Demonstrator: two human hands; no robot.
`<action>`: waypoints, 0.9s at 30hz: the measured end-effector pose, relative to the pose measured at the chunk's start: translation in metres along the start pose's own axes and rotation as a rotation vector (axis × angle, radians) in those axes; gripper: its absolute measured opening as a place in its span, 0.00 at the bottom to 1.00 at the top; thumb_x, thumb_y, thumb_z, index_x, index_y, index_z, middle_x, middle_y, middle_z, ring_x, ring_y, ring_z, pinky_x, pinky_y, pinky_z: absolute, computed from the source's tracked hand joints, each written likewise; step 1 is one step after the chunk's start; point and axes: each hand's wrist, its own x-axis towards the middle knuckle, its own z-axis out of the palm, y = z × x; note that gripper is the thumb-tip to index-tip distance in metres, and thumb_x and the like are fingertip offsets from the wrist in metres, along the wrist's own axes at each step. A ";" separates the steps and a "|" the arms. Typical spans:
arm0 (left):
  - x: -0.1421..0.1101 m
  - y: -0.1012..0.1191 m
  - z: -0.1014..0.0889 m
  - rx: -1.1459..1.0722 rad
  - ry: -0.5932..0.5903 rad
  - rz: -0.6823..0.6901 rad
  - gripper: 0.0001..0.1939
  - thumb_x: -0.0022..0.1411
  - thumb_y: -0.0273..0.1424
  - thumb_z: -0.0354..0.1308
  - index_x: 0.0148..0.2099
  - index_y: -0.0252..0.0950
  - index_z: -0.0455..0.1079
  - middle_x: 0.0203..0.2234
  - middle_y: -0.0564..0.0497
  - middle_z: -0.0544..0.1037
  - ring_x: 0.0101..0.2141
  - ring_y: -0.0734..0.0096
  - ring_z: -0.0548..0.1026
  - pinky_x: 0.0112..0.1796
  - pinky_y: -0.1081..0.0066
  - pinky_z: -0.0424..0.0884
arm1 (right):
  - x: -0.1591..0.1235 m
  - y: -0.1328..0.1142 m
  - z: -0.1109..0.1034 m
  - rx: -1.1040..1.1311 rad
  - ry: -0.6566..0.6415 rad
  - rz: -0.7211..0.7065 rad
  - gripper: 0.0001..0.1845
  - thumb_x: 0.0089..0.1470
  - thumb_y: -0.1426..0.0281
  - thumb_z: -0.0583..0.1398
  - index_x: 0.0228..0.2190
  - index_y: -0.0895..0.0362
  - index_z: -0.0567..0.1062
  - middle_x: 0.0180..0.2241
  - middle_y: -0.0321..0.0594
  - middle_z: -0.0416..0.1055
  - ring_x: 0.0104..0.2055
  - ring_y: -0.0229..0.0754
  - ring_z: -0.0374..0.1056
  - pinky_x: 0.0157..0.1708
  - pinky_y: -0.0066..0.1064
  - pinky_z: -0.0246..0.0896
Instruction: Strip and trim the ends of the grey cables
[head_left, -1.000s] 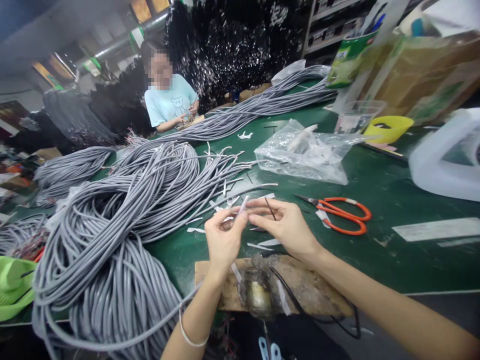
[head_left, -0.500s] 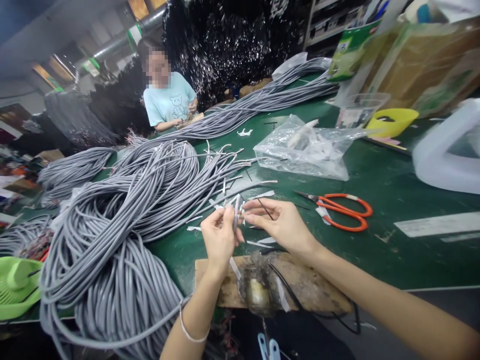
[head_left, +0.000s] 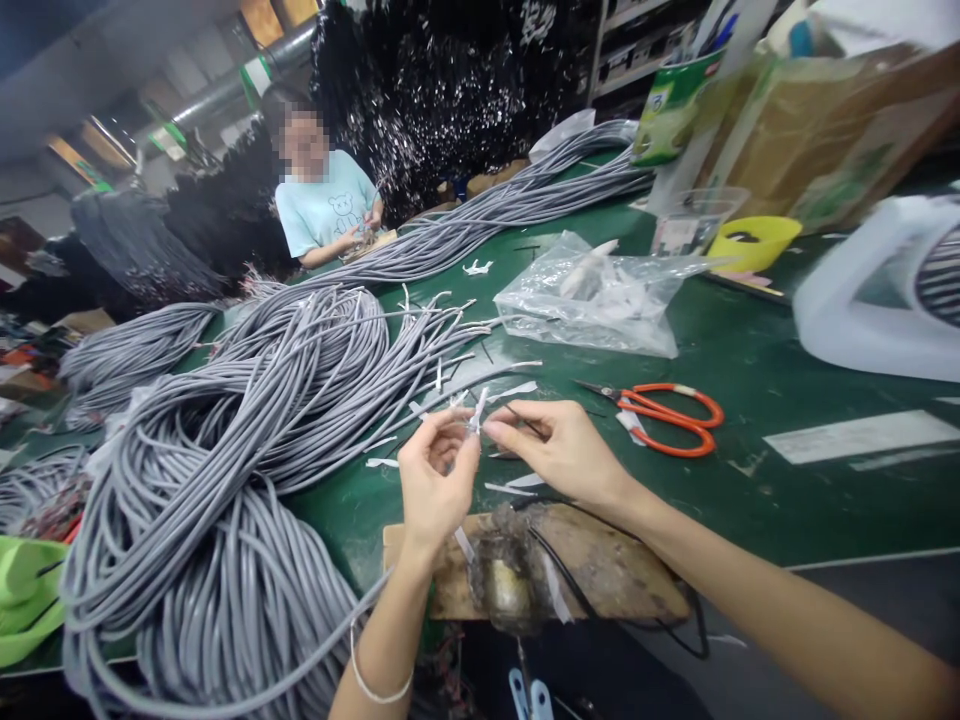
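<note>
My left hand (head_left: 435,475) and my right hand (head_left: 562,450) meet above the green table (head_left: 750,350), fingertips pinched together on the end of a grey cable (head_left: 475,412) with small white wire ends sticking up. The cable runs down past my left wrist into the big grey cable coil (head_left: 225,470) at the left. A thin dark strand lies across my right fingers. Below my hands sits a worn wooden block (head_left: 615,575) with a metal pot (head_left: 506,590) set in it.
Orange-handled scissors (head_left: 667,418) lie right of my hands. A clear plastic bag (head_left: 600,300), a yellow bowl (head_left: 754,240) and a white fan housing (head_left: 877,300) stand further right. Another person in a light blue shirt (head_left: 326,210) works across the table. White scraps litter the table.
My hands have kept working the cable end, turning it upright between the fingertips. The camera has shifted slightly to the right.
</note>
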 end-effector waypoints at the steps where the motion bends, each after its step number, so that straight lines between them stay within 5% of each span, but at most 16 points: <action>1: -0.001 -0.002 -0.001 0.102 0.000 0.079 0.06 0.53 0.29 0.57 0.35 0.34 0.72 0.24 0.51 0.75 0.24 0.76 0.71 0.26 0.77 0.67 | 0.000 -0.001 -0.001 -0.016 0.015 -0.009 0.14 0.49 0.62 0.58 0.21 0.60 0.74 0.18 0.36 0.68 0.20 0.35 0.62 0.19 0.24 0.58; 5: -0.003 -0.008 -0.001 0.405 0.033 0.357 0.10 0.56 0.24 0.53 0.36 0.36 0.75 0.25 0.50 0.77 0.25 0.75 0.72 0.28 0.76 0.67 | -0.004 -0.007 0.000 -0.109 0.053 -0.077 0.14 0.51 0.67 0.56 0.19 0.61 0.71 0.15 0.33 0.63 0.17 0.31 0.54 0.15 0.23 0.49; 8: -0.004 -0.009 -0.001 0.444 0.075 0.422 0.10 0.55 0.22 0.54 0.36 0.37 0.75 0.24 0.51 0.77 0.23 0.76 0.71 0.27 0.77 0.67 | -0.008 -0.013 0.003 -0.157 0.074 -0.174 0.12 0.51 0.69 0.56 0.20 0.60 0.71 0.16 0.33 0.63 0.17 0.30 0.51 0.15 0.23 0.46; 14: -0.007 -0.011 0.001 0.264 0.082 0.244 0.05 0.55 0.26 0.57 0.30 0.36 0.74 0.22 0.53 0.78 0.21 0.75 0.75 0.25 0.78 0.70 | -0.006 -0.014 0.001 -0.059 0.165 -0.118 0.11 0.51 0.65 0.55 0.31 0.59 0.73 0.20 0.33 0.64 0.16 0.30 0.52 0.15 0.23 0.47; 17: -0.008 -0.012 0.000 0.249 0.043 0.243 0.06 0.57 0.27 0.55 0.30 0.35 0.73 0.19 0.54 0.78 0.19 0.75 0.76 0.24 0.78 0.71 | -0.001 -0.010 -0.001 -0.133 0.101 -0.109 0.13 0.53 0.64 0.54 0.25 0.59 0.71 0.19 0.33 0.61 0.17 0.30 0.51 0.17 0.23 0.47; 23: -0.008 -0.010 -0.008 0.558 0.294 0.754 0.06 0.55 0.21 0.56 0.31 0.34 0.72 0.22 0.52 0.80 0.24 0.75 0.78 0.28 0.80 0.71 | 0.002 -0.008 0.005 -0.125 0.062 -0.104 0.20 0.54 0.61 0.52 0.15 0.57 0.61 0.14 0.30 0.52 0.17 0.31 0.50 0.18 0.24 0.45; 27: -0.010 -0.013 -0.007 0.376 0.373 0.655 0.08 0.58 0.22 0.54 0.32 0.35 0.73 0.23 0.53 0.79 0.26 0.76 0.77 0.31 0.79 0.72 | -0.001 -0.013 0.007 -0.120 0.054 -0.163 0.19 0.55 0.63 0.52 0.16 0.58 0.63 0.14 0.30 0.54 0.17 0.30 0.50 0.17 0.24 0.45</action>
